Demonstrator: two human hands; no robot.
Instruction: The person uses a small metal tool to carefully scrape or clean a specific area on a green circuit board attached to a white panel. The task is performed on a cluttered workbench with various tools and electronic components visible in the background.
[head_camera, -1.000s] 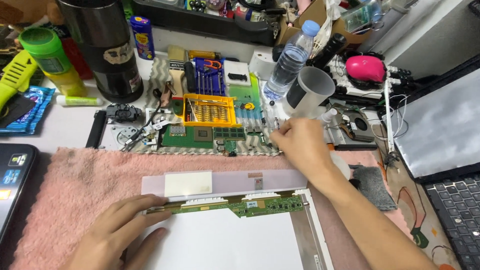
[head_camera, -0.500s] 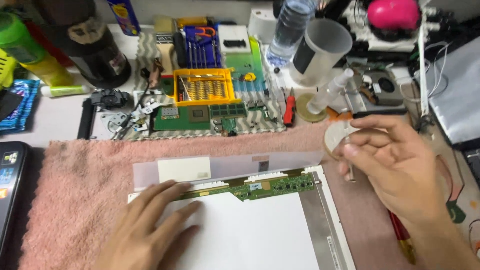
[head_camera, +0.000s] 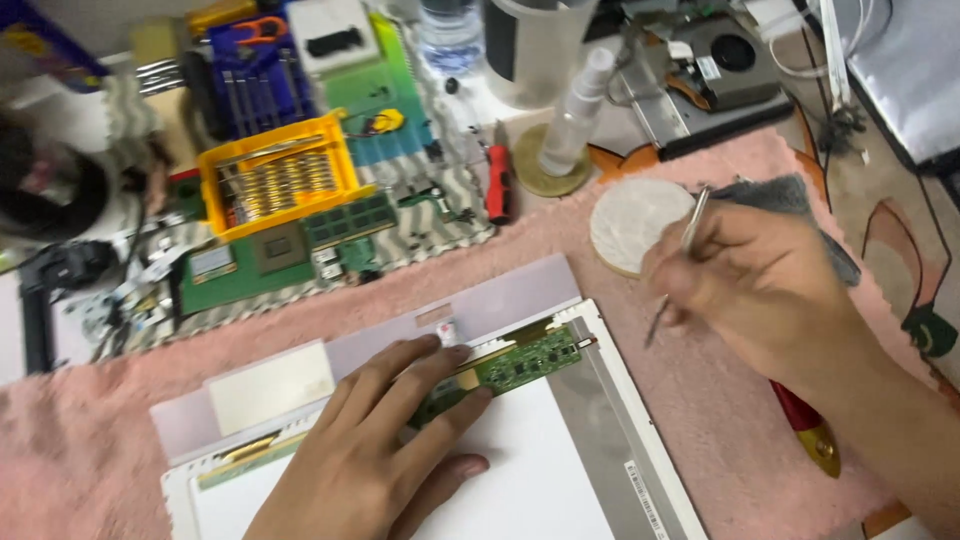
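Roughly, field notes as the scene lies:

Left hand: your left hand (head_camera: 375, 455) lies flat and spread on the display panel (head_camera: 540, 480), fingers loosely open, gripping nothing. The fingertips press on the near end of the green circuit strip (head_camera: 520, 362).

Right hand: your right hand (head_camera: 760, 285) is closed in a pinch on thin metal tweezers (head_camera: 675, 270), held like a pen. It hovers above the pink towel (head_camera: 700, 420), clear of the panel.

Tweezers: tips point down and to your left, toward the panel's right edge. The upper end sticks up past the knuckles, over a white round pad (head_camera: 630, 222).

Circuit strip: it runs along the panel's top edge, long axis left to right with the right end tilted slightly away from you. Its free right end sits at the panel's upper right corner.

Key relation: the strip lies to the left of your right hand and a little nearer to you. The tweezer tips are near that free end but apart from it, with bare towel between. Your left hand is already touching the strip; the right is the one with the gap left.

Panel: lies face down on the towel, with a pale film sheet (head_camera: 400, 340) behind its top edge.

Surroundings: a yellow bit tray (head_camera: 275, 180) and a green board (head_camera: 290, 250) sit on the desk beyond the towel. A red-handled screwdriver (head_camera: 497, 185) lies just beside them.
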